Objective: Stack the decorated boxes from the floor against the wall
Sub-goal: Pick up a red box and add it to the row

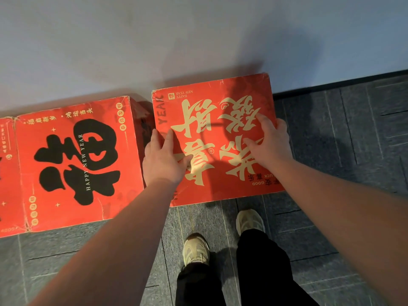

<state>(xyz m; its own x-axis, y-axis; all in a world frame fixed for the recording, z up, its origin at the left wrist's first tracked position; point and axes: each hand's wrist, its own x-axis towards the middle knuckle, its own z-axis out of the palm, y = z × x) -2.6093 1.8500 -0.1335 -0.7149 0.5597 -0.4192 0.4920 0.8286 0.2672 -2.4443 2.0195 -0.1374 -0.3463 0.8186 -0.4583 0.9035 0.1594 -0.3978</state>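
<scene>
Seen from above, looking down past two bare forearms toward a pale wall (198,36) and grey carpeted floor (342,140). Red box with gold lettering (216,140) held with its far edge close against the wall, higher than the neighbouring red box with black lettering (75,164), so probably resting on another box beneath, though nothing underneath shows. Left hand (164,157) curled over the gold-lettered box's left edge, fingertips wrapped down the side, thumb lying on top. Right hand (270,142) gripping near the right edge, fingers spread on the lid and curling over the rim. Black-lettered box standing just beside to the left, also against the wall, with the edge of a further red box (6,173) at the picture's left border. Two beige shoes (196,250) and black trousers on the carpet below.

Step in hand, by judgement: seating and squaring this box against the wall. Next move calls for nudging its edges flush, releasing both hands, then fetching another box.
</scene>
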